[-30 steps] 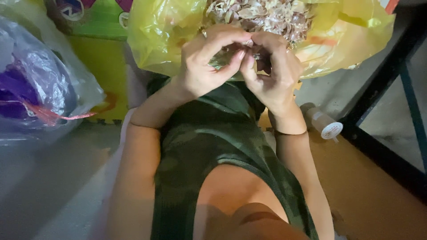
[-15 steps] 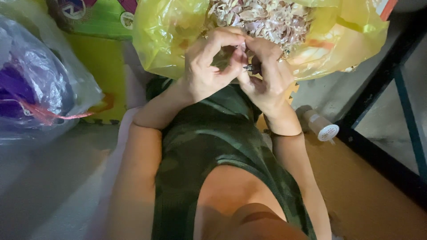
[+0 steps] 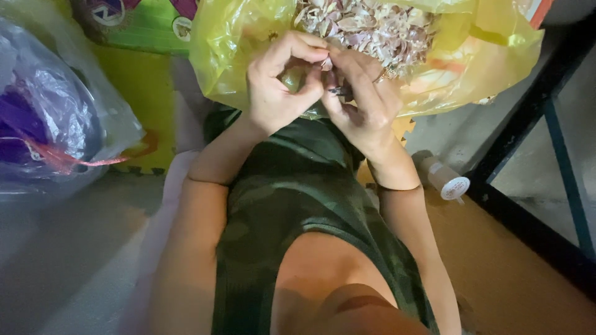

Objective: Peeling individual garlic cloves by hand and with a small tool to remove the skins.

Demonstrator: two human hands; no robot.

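Observation:
Both hands meet just above the near rim of a yellow plastic bag (image 3: pixel 236 56) filled with pale, papery peelings (image 3: pixel 372 28). My left hand (image 3: pixel 279 90) curls its fingers and thumb around a small pale piece (image 3: pixel 324 64), which is mostly hidden. My right hand (image 3: pixel 366 108) presses against it from the right, pinching the same piece with the fingertips. A small dark tool (image 3: pixel 340 91) pokes out between its fingers. My forearms run down past a green camouflage top (image 3: pixel 298 192).
A clear plastic bag with purple contents (image 3: pixel 49 118) lies at the left on a green foam mat (image 3: pixel 146 87). A small white-capped bottle (image 3: pixel 444 180) lies by my right forearm. A black metal frame (image 3: pixel 534 111) crosses the right side above brown flooring (image 3: pixel 515 273).
Both hands stay pressed together over the bag. The fingers have shifted around the small piece, and the left fingers now curl higher over it.

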